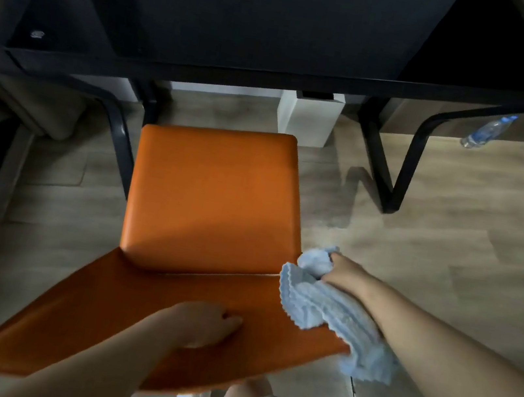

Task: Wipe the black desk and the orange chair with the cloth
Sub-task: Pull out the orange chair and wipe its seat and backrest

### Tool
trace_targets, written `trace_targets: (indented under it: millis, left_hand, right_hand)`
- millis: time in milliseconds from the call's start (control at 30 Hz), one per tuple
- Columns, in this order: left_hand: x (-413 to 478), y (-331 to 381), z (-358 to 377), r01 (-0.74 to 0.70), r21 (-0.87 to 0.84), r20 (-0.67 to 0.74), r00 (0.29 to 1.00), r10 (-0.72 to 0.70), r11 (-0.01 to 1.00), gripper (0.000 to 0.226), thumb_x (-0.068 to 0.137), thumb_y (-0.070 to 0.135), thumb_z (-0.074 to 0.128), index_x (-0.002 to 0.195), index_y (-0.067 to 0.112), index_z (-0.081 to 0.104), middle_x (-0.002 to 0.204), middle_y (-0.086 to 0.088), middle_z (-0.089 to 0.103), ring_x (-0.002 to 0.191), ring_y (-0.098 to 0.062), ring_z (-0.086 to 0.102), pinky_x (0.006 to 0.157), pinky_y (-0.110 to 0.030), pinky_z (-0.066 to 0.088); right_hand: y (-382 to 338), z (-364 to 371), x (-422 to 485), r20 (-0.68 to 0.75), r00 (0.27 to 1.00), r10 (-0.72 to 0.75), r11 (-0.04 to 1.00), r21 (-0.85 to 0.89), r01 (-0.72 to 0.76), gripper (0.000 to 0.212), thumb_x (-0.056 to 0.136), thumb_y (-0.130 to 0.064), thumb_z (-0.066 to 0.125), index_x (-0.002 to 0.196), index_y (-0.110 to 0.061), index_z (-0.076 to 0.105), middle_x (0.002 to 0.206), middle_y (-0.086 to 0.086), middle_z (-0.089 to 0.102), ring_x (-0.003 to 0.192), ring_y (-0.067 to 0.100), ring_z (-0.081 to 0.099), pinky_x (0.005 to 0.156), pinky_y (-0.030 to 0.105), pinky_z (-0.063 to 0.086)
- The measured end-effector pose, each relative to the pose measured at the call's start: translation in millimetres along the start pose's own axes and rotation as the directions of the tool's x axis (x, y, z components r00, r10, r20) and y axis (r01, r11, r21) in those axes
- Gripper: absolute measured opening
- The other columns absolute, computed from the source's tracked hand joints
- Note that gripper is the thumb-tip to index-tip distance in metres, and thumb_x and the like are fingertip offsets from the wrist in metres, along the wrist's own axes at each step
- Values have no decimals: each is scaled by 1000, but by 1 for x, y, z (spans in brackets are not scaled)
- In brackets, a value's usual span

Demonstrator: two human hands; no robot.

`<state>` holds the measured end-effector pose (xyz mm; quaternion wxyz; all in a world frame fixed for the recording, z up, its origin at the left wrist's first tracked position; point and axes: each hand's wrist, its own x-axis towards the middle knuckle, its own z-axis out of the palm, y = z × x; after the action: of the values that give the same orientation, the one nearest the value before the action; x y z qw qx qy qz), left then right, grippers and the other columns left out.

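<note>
Chair (212, 197) step in hand. Chair stands in front of the black bench (248, 17), seat facing it. Right hand (341, 271) at the seat's right rear corner, grip bunched round the cloth (331, 312), which trails over the backrest edge. Left hand (203, 324) rests on the backrest, fingers fairly flat, steadying. Next, probably: sweep the cloth across the seat with the backrest held firm.

The room was dim, with soft light falling brightest on the middle of the orange chair (216, 198) seat, while its near edge lay in shadow. Beyond the chair the black desk (265, 17) was nearly featureless dark. Wide-angle distortion bent lines toward the frame edges, and the whole picture looked soft and slightly blurred.
</note>
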<state>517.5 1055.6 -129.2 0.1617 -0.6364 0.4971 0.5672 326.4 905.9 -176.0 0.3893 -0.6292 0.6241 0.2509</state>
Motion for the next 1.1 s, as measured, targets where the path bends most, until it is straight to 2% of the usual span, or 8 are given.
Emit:
trace_targets:
  millis: [167, 267, 367, 500, 633, 800, 1000, 1100]
  left_hand:
    - [67, -14, -1, 159, -73, 66, 986, -155, 985, 61, 93, 59, 34, 140, 21, 42, 146, -5, 43, 131, -22, 43, 110, -35, 32]
    - [97, -20, 8, 247, -46, 69, 968, -243, 968, 91, 65, 84, 23, 139, 33, 39, 149, 0, 38, 136, -26, 36, 111, -49, 27]
    - [105, -4, 5, 329, -10, 100, 940, -327, 944, 73, 83, 74, 24, 147, 38, 19, 159, 4, 13, 146, -28, 8, 113, -62, 10]
    - [127, 7, -2, 353, -26, 105, 931, -349, 935, 63, 93, 64, 24, 149, 38, 15, 159, 9, 5, 147, -26, -2, 111, -65, 6]
    - [149, -3, 2, 378, -37, 121, 921, -371, 925, 61, 92, 65, 25, 148, 41, 16, 159, 12, 5, 147, -22, -4, 110, -67, 5]
    - [164, -10, 5, 380, -32, 93, 922, -375, 925, 60, 92, 66, 23, 147, 44, 15, 158, 14, 7, 147, -21, -2, 109, -67, 5]
    - [181, -7, 1, 392, 50, 62, 917, -394, 919, 59, 92, 65, 23, 146, 42, 20, 155, 4, 16, 145, -27, 13, 111, -56, 19]
    - [182, -6, -1, 386, 68, 75, 917, -391, 920, 60, 92, 66, 22, 146, 41, 20, 155, 3, 16, 144, -28, 15, 111, -52, 22]
  right_hand:
    - [-2, 13, 60, 12, 1000, 23, 991, 128, -24, 49, 89, -16, 53, 136, -13, 40, 130, 14, 53, 119, 30, 51, 95, 33, 41]
    - [12, 9, 46, 35, 999, -11, 985, 172, 5, 47, 87, -13, 53, 133, -11, 42, 113, 15, 58, 100, 20, 58, 85, 19, 43]
    - [29, 6, 27, 93, 993, -76, 990, 123, 64, 26, 90, -19, 48, 115, -22, 40, 92, 2, 54, 90, 15, 51, 77, 21, 35]
    - [22, 16, 78, 92, 996, 4, 984, 179, -21, 39, 90, -19, 51, 127, -15, 42, 105, 4, 56, 107, 27, 57, 80, 29, 41]
    - [5, 35, 161, 57, 989, 137, 944, 297, -147, 49, 92, -23, 49, 138, -16, 35, 133, 14, 50, 120, 31, 51, 97, 35, 39]
    - [24, 34, 145, 84, 977, 194, 861, 463, -211, 58, 83, -23, 64, 135, -23, 39, 120, 10, 60, 109, 29, 57, 81, 29, 41]
    - [31, 37, 142, 133, 974, 181, 855, 468, -223, 30, 80, -24, 63, 109, -25, 55, 94, -1, 63, 83, 14, 59, 70, 27, 42]
    - [13, 39, 178, 88, 970, 227, 817, 525, -239, 43, 88, -24, 57, 129, -17, 48, 121, 7, 60, 108, 26, 57, 86, 30, 42]
